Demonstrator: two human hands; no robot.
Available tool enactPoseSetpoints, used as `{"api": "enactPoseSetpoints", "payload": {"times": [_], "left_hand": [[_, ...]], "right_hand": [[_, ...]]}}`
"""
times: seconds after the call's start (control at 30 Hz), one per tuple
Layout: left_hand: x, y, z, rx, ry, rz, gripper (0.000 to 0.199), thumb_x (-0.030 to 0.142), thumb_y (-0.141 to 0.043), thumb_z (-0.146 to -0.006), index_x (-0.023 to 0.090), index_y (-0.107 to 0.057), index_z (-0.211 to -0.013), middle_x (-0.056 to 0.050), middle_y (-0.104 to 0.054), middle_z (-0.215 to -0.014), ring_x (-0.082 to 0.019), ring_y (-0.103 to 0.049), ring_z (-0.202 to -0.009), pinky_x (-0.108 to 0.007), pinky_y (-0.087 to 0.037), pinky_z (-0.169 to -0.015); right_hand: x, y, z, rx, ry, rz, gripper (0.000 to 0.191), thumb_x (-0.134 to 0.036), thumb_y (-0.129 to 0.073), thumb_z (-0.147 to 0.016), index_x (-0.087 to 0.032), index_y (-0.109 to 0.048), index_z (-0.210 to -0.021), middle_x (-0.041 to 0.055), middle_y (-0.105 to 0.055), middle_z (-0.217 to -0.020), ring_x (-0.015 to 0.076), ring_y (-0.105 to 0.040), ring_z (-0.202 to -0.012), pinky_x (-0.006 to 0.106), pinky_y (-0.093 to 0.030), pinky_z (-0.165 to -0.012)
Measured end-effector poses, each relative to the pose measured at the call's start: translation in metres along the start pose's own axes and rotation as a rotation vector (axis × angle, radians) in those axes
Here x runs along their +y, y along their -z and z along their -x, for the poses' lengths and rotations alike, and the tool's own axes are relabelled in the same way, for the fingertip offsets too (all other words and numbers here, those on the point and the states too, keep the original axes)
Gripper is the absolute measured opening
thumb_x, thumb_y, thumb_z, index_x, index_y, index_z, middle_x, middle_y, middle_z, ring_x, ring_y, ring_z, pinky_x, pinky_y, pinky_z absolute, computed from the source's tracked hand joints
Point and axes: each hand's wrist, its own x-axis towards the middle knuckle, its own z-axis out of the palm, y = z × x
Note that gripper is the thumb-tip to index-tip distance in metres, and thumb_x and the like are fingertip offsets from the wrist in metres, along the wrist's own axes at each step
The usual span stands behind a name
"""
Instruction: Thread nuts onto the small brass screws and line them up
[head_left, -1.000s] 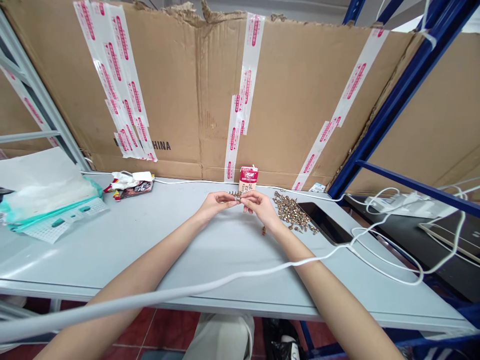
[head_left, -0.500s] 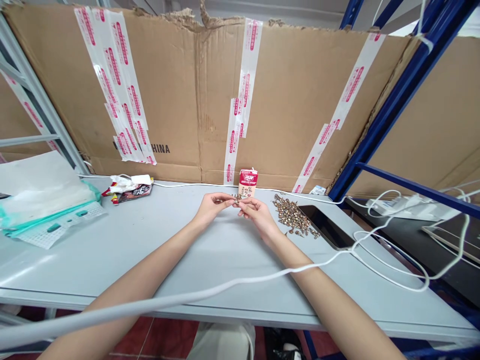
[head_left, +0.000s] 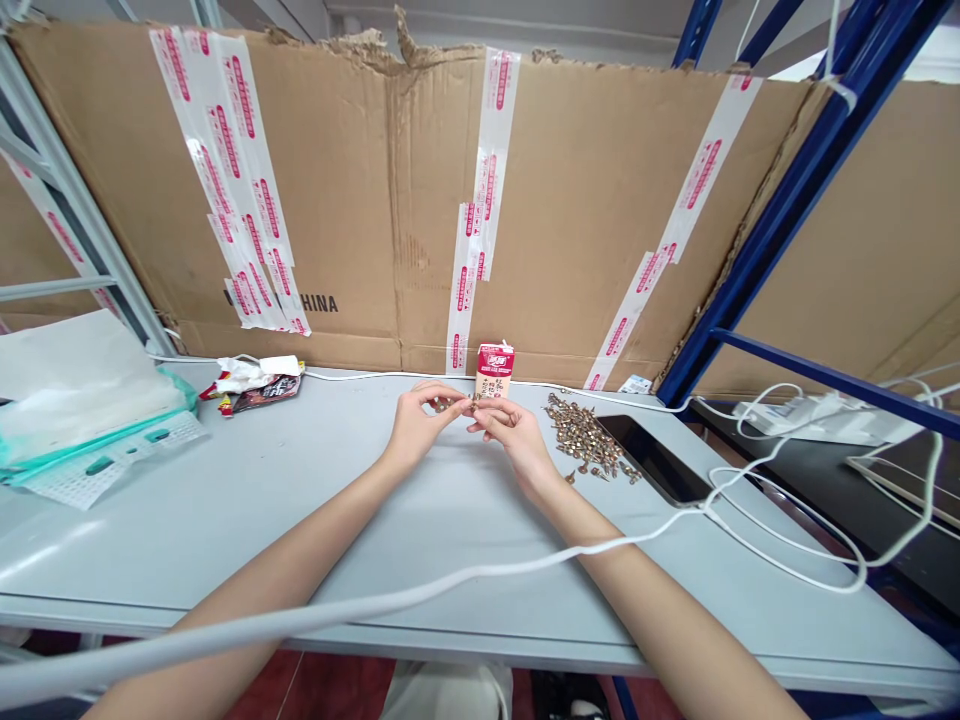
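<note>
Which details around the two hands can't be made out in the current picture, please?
- Number and exact shape of the metal pieces between the fingertips: head view, too small and partly covered by the left hand and right hand.
- Foot of the carton: head view, hidden behind the right hand.
- Count of the pile: head view, pieces tiny and overlapping.
- Full lettering on the cardboard: head view, tape covers part.

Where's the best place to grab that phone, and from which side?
Probably midway along its right long edge, coming from the right: the phone lies flat, metal pieces crowd its left edge, and a cable runs by its near end.
</note>
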Motion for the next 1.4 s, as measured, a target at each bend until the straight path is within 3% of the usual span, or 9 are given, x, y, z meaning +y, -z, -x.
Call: {"api": "enactPoseSetpoints", "payload": {"times": [0.13, 0.27, 0.4, 0.53, 0.73, 1.07, 1.4], "left_hand": [[0.002, -0.002, 0.001, 0.036, 0.046, 0.037, 0.013, 0.030, -0.066, -0.071, 0.018, -0.069, -0.070, -0.004, -0.066, -0.072, -0.016, -0.054, -0.074, -0.026, -0.038, -0.062], [0.006, -0.004, 0.002, 0.042, 0.087, 0.085, 0.014, 0.031, -0.066, -0.071, 0.017, -0.070, -0.072, -0.004, -0.066, -0.075, -0.015, -0.055, -0.074, -0.025, -0.038, -0.062], [0.008, -0.004, 0.002, 0.011, 0.087, 0.105, 0.014, 0.031, -0.066, -0.070, 0.018, -0.070, -0.072, -0.004, -0.066, -0.076, -0.015, -0.055, -0.075, -0.025, -0.039, -0.063], [0.009, -0.003, 0.002, 0.008, 0.086, 0.116, 0.013, 0.030, -0.066, -0.071, 0.018, -0.070, -0.072, -0.004, -0.066, -0.076, -0.016, -0.055, -0.075, -0.025, -0.039, -0.063], [0.011, -0.005, 0.003, 0.007, 0.110, 0.158, 0.013, 0.030, -0.064, -0.071, 0.018, -0.069, -0.070, -0.004, -0.065, -0.075, -0.016, -0.056, -0.074, -0.026, -0.039, -0.063], [0.013, -0.003, 0.001, 0.032, 0.140, 0.168, 0.012, 0.029, -0.068, -0.066, 0.017, -0.069, -0.069, -0.005, -0.065, -0.076, -0.017, -0.056, -0.075, -0.026, -0.039, -0.063], [0.014, -0.002, 0.000, -0.034, 0.170, 0.261, 0.016, 0.031, -0.068, -0.067, 0.016, -0.069, -0.069, -0.006, -0.065, -0.078, -0.017, -0.056, -0.074, -0.027, -0.042, -0.066]], "right_hand": [[-0.001, -0.003, 0.002, 0.029, 0.088, 0.124, 0.023, -0.034, -0.068, -0.064, -0.016, -0.060, -0.077, 0.0048, -0.069, -0.074, 0.0122, -0.059, -0.056, 0.022, -0.036, -0.052], [0.002, -0.005, 0.003, -0.022, 0.143, 0.185, 0.023, -0.037, -0.059, -0.073, -0.016, -0.061, -0.081, 0.0062, -0.069, -0.078, 0.0116, -0.057, -0.057, 0.022, -0.035, -0.050], [0.006, -0.008, 0.006, -0.097, 0.167, 0.176, 0.024, -0.038, -0.057, -0.076, -0.016, -0.061, -0.085, 0.0053, -0.068, -0.079, 0.0106, -0.055, -0.056, 0.023, -0.037, -0.050], [0.007, -0.011, 0.007, -0.088, 0.190, 0.147, 0.024, -0.039, -0.055, -0.077, -0.017, -0.060, -0.085, 0.0031, -0.065, -0.076, 0.0097, -0.053, -0.055, 0.023, -0.040, -0.052], [0.014, -0.012, 0.004, -0.039, 0.224, 0.081, 0.022, -0.037, -0.063, -0.070, -0.017, -0.060, -0.081, 0.0047, -0.062, -0.079, 0.0159, -0.059, -0.071, 0.026, -0.046, -0.057], [0.004, -0.009, 0.012, -0.030, 0.305, 0.281, 0.026, -0.041, -0.052, -0.081, -0.018, -0.062, -0.084, 0.0041, -0.064, -0.078, 0.0114, -0.052, -0.057, 0.025, -0.043, -0.059], [0.002, -0.011, 0.015, -0.038, 0.278, 0.177, 0.027, -0.043, -0.051, -0.081, -0.018, -0.061, -0.081, 0.0027, -0.062, -0.074, 0.0102, -0.050, -0.053, 0.024, -0.038, -0.051]]}}
